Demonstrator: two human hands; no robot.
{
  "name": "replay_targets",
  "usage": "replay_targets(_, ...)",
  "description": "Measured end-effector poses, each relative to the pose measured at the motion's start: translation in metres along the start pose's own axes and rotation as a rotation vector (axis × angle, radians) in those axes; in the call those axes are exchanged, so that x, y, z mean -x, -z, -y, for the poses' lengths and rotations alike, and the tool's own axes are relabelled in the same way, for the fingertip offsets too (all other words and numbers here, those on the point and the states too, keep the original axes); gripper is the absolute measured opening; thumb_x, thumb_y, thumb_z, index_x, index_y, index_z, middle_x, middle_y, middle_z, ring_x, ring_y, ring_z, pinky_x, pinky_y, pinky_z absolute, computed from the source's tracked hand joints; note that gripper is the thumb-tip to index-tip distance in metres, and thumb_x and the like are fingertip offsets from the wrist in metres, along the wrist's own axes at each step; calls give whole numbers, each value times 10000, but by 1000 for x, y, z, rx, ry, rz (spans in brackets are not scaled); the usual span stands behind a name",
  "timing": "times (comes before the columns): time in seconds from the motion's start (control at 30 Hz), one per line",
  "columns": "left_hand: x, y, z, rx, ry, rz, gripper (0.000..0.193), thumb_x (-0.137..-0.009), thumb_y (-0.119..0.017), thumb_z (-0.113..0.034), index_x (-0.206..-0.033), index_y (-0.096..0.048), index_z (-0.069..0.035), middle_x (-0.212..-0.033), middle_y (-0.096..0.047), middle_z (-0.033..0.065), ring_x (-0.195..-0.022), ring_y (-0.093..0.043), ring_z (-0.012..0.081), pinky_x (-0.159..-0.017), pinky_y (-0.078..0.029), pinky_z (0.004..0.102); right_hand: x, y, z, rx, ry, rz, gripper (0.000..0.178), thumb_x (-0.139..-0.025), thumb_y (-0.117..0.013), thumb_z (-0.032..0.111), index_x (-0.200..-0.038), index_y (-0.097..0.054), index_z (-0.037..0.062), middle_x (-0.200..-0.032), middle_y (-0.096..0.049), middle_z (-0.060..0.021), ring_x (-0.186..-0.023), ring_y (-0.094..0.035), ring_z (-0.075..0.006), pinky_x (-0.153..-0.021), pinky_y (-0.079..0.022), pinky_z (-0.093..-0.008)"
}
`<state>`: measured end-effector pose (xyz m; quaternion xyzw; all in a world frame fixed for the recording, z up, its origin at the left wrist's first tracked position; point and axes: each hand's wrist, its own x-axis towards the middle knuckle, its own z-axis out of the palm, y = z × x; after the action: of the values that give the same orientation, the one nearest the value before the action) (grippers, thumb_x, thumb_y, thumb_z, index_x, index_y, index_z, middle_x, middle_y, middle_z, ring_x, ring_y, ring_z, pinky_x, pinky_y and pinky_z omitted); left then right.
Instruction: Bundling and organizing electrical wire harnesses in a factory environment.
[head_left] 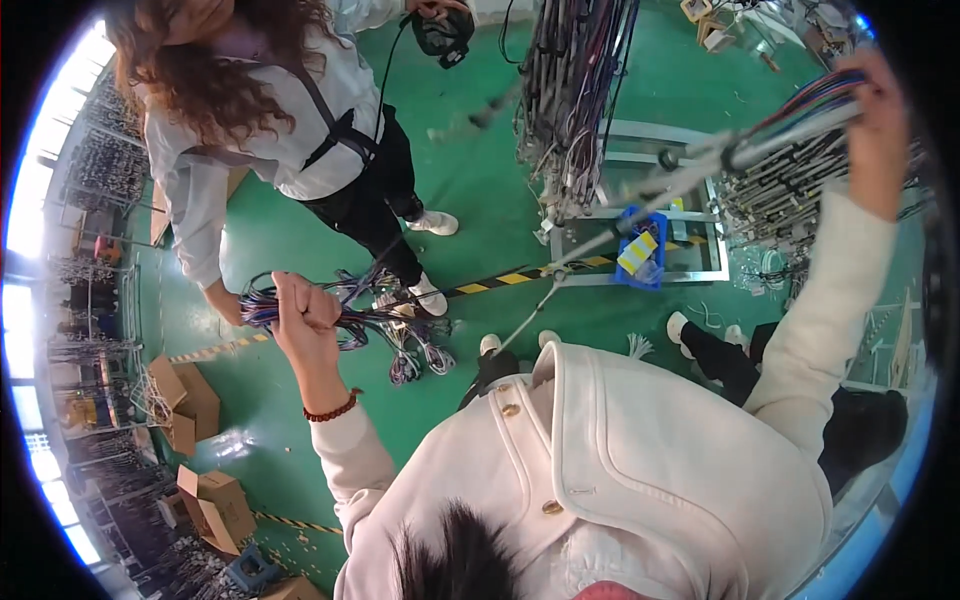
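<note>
My left hand (312, 318) is closed round a bundle of dark and purple wires (375, 318) at the left. Loops of the bundle hang down beyond the fist. Right beside it, a co-worker's hand (228, 303) is at the bundle's left end; its grip is partly hidden. Raised at the upper right, my right hand (878, 125) is closed on a long wire harness (700, 172) with coloured wires showing near the fist. From there the harness stretches down and left, blurred along part of its length, tapering to a thin strand in front of my body.
The co-worker (270, 120) stands close at the left, a black bag (443, 38) at their other hand. Thick harnesses (570, 100) hang over a metal frame cart (715, 240) holding a blue bin (641, 265). Cardboard boxes (215, 508) lie lower left; someone's dark-trousered legs (712, 350) are at right.
</note>
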<state>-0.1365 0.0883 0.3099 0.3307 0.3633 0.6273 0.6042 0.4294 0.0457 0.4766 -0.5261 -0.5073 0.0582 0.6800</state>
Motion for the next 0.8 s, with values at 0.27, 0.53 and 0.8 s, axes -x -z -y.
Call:
replay_targets(0.27, 12, -39, -24, 8, -17, 182, 406, -947, -320, -333, -604, -270, -123, -461, -147, -41, -426, -111, 93, -445, -149, 264, 114, -64, -113, 185, -439, 182, 410, -845, -538, 398, -591, -489, 81, -470, -408, 24, -413, -358, -57, -419, -252, -224)
replay_targets(0.53, 29, -68, -43, 78, 85, 370, 385, -964, -229, -323, -638, -291, -128, -462, -172, -46, -419, -146, 95, -457, -171, 262, 166, -30, -200, 703, 31, -133, 384, -782, -643, 201, -1080, -501, 5, -902, -583, -134, -786, -563, -159, -641, -435, -259)
replay_targets(0.8, 22, -103, -12, 103, 290, 339, 427, -960, -215, -364, -592, -240, -149, -441, -155, -58, -398, -109, 89, -434, -163, 253, 224, -150, -39, -575, -271, 206, 462, -732, -670, 130, -1125, -466, 2, -1102, -498, -124, -891, -529, -185, -790, -431, -268)
